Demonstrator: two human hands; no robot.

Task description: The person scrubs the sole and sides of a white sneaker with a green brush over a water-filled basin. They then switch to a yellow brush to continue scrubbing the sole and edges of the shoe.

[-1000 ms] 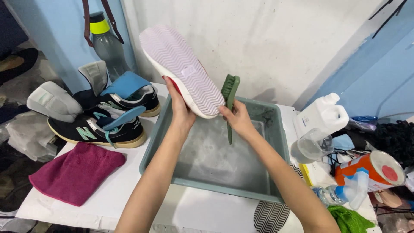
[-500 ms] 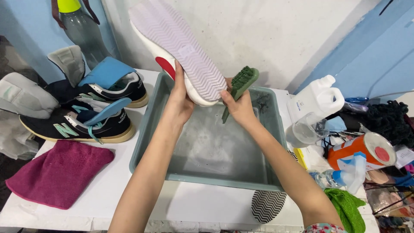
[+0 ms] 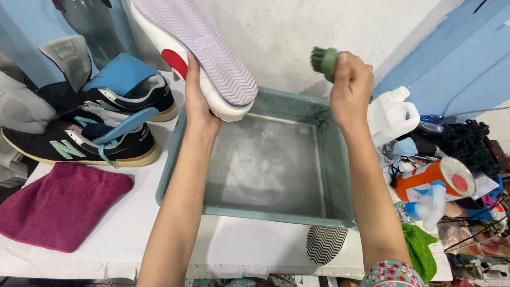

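Mid-scrub over a tub: left hand grips a shoe sole-up, right hand clamps a brush held clear.

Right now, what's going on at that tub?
A person holds a white shoe sole-up in the left hand, tilted above the far-left corner of a grey-green tub of cloudy water. The right hand grips a green brush, raised clear of the sole. A pair of dark sneakers and a magenta cloth lie left of the tub.
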